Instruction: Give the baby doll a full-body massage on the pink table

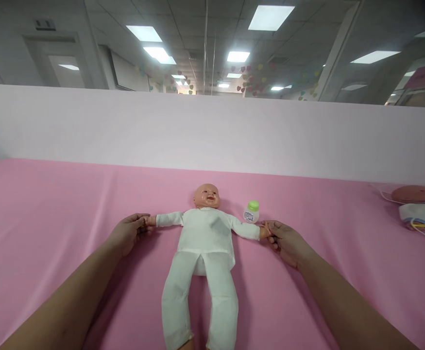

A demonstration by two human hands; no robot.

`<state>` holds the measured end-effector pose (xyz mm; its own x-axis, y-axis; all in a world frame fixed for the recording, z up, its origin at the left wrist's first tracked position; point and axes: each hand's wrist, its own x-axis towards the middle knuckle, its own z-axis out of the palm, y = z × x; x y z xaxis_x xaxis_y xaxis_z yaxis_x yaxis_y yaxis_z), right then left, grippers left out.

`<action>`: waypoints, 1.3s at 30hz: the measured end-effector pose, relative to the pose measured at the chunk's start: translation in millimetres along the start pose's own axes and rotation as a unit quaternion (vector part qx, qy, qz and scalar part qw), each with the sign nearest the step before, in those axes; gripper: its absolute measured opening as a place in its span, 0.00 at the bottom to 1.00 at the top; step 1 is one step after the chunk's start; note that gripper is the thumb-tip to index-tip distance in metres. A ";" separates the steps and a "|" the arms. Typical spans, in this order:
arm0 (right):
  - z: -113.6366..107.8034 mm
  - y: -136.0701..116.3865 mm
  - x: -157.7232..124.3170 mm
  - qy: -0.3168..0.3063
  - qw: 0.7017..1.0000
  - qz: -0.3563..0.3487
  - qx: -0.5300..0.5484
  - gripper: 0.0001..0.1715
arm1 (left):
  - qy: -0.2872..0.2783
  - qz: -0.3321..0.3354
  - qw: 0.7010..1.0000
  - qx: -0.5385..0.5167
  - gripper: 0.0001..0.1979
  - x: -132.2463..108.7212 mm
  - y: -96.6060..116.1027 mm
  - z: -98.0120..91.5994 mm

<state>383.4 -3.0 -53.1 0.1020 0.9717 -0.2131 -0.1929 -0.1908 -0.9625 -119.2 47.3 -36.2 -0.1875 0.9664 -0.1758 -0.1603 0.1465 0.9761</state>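
Observation:
A baby doll (pixel 207 233) with a white cloth body lies on its back on the pink sheet, head away from me and both arms stretched sideways. My left hand (pixel 130 233) pinches the doll's hand on the left side. On the right side, my right hand (pixel 285 242) is closed around the doll's other hand. Just above that arm stands a small clear bottle (pixel 251 214) with a green cap and a printed label. The doll's feet are partly cut off by the bottom edge of the view.
Pink sheet (pixel 52 204) covers the surface. A white wall or low partition (pixel 212 131) runs along the back, with glass above it. At the far right lies another doll (pixel 416 194), with a white and blue cloth, a thin white cord and a yellow strip.

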 end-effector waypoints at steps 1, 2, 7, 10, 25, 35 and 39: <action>-1.6 0.1 0.3 -0.004 1.000 0.005 0.011 0.14 | -0.002 -0.002 1.000 -0.006 0.09 1.1 -0.7 -0.5; -3.4 -0.2 0.1 -0.012 1.000 0.010 0.023 0.13 | -0.004 -0.003 1.000 -0.012 0.10 1.9 -1.3 -1.2; -6.5 -5.5 -6.3 -0.052 0.997 0.020 0.058 0.15 | -0.020 -0.001 1.000 -0.016 0.15 0.0 -0.1 -3.3; -2.6 -7.3 -9.6 -0.050 0.998 0.016 0.040 0.15 | -0.033 0.009 0.999 0.004 0.14 -4.7 2.5 -2.0; 8.0 -6.9 -8.2 0.000 0.999 -0.008 -0.032 0.24 | -0.011 0.002 1.000 0.014 0.10 -3.3 2.6 1.9; 2.6 -4.9 -10.1 -0.077 0.997 0.009 -0.028 0.26 | -0.031 0.005 0.999 0.010 0.15 -12.3 8.8 4.2; 6.0 -4.4 -11.5 -0.077 0.995 -0.013 -0.062 0.23 | -0.036 0.018 0.999 0.036 0.17 -13.3 8.5 3.6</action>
<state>377.2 -12.5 -45.4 -0.0474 0.9845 -0.1689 -0.0695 -0.1719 -0.9827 -114.5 36.5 -25.2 -0.1203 0.9837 -0.1340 -0.0838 0.1245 0.9887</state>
